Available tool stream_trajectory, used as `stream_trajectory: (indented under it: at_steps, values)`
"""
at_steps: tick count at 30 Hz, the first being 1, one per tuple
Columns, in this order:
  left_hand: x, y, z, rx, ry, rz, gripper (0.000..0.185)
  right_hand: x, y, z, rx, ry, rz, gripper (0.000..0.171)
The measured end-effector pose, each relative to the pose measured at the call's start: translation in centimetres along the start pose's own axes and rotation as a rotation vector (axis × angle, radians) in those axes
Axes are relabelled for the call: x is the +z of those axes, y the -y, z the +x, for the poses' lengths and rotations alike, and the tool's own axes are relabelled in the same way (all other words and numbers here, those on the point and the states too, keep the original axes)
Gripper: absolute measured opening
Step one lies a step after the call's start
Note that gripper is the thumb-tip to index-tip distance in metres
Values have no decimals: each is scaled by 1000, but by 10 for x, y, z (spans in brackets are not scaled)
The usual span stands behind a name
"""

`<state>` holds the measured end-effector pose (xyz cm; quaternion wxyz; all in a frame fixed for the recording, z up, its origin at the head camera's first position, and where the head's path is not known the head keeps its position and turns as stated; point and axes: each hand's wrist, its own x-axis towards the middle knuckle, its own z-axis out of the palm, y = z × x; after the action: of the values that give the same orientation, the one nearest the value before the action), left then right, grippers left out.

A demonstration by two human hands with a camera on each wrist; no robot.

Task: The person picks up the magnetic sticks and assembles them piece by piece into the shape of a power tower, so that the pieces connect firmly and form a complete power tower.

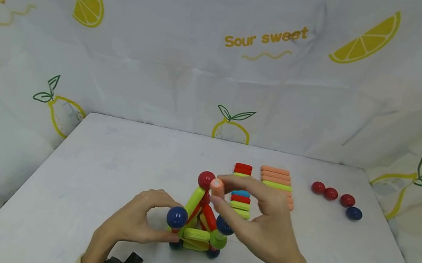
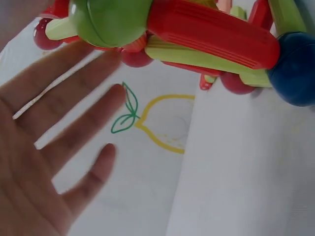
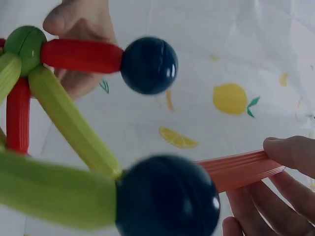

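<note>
A small frame of green and red sticks joined by balls (image 1: 199, 224) stands on the white table (image 1: 106, 165). A red ball (image 1: 206, 179) tops it and dark blue balls (image 1: 177, 217) sit at its corners. My left hand (image 1: 168, 219) holds the frame from the left, thumb at the base and index finger curved by a blue ball; the other fingers (image 2: 74, 128) lie spread. My right hand (image 1: 222, 194) pinches an orange stick (image 1: 218, 187), whose tip is beside the red top ball. The right wrist view shows the orange stick (image 3: 236, 169) ending at a blue ball (image 3: 167, 199).
Behind the frame lie a row of short red, blue and green sticks (image 1: 240, 198) and a row of orange sticks (image 1: 275, 177). Three red balls (image 1: 330, 193) and a blue ball (image 1: 353, 213) sit at the right. A lemon-print cloth (image 1: 242, 63) hangs around the table.
</note>
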<state>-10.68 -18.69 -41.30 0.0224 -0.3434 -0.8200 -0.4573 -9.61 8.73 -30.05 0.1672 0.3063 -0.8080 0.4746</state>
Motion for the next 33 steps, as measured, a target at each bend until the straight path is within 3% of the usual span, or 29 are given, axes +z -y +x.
stream_trajectory:
  at_steps: [4,8,11,16,26,30,33]
  values:
    - [-1,-5,1,114,-105,18,37,17,2,1,27,150,39,27]
    - [0,-7,4,210,-122,4,29,25,-6,-2,118,301,26,18]
    - [0,-8,4,239,-131,1,25,29,-10,-3,181,395,4,14]
    - [-1,-8,4,222,-136,-16,25,32,-11,-3,233,477,-20,15]
    - [-1,-7,3,185,-142,-26,27,30,-10,-4,227,524,-39,23]
    - [0,-6,2,84,-101,9,34,24,-13,-5,182,473,-34,25]
    - [0,-6,2,-33,-36,45,40,12,-17,-6,180,362,-80,28]
